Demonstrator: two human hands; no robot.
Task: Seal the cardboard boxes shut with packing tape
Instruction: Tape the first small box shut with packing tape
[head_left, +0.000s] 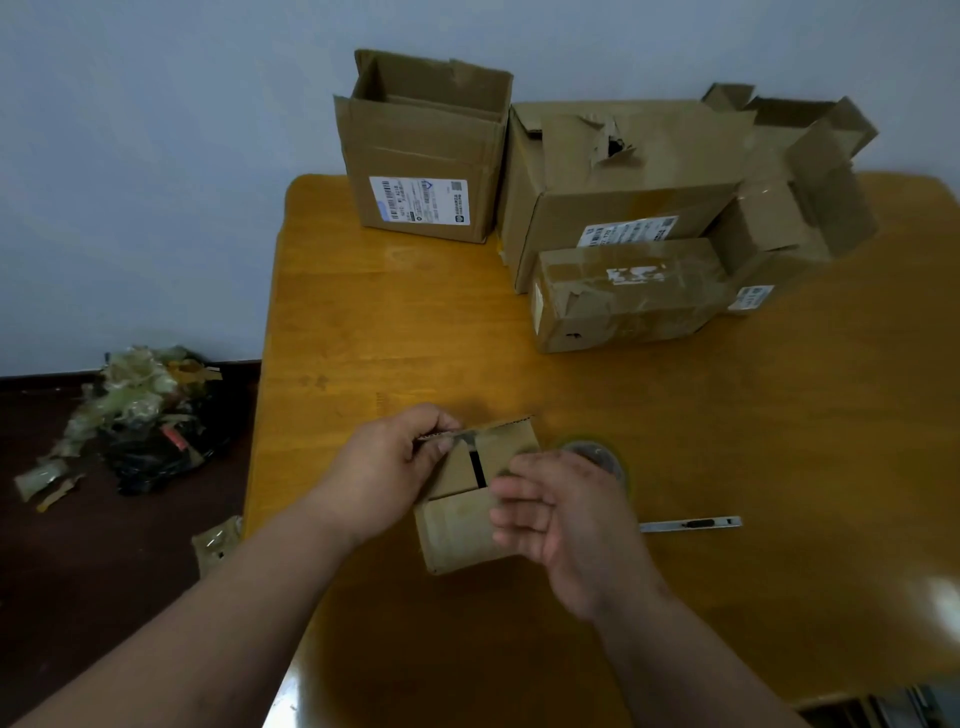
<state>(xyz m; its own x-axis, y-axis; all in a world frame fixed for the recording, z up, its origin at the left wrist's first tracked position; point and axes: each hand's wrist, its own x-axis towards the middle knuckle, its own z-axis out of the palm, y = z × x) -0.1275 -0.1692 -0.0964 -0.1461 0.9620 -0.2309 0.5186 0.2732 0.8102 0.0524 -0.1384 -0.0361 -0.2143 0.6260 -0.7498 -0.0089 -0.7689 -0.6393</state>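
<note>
Head view: left hand (387, 470) pinches small box (467, 525) flap, seam running away

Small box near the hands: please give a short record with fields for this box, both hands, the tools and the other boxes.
small box: on the table, top flaps not fully closed, dark gap between them
left hand: pinches the left flap's edge
right hand: fingers relaxed, beside the box's right side
tape roll: flat on the table, behind the right hand
utility knife: on the table, right of the hands
other boxes: at the table's far side, some with flaps open
</note>
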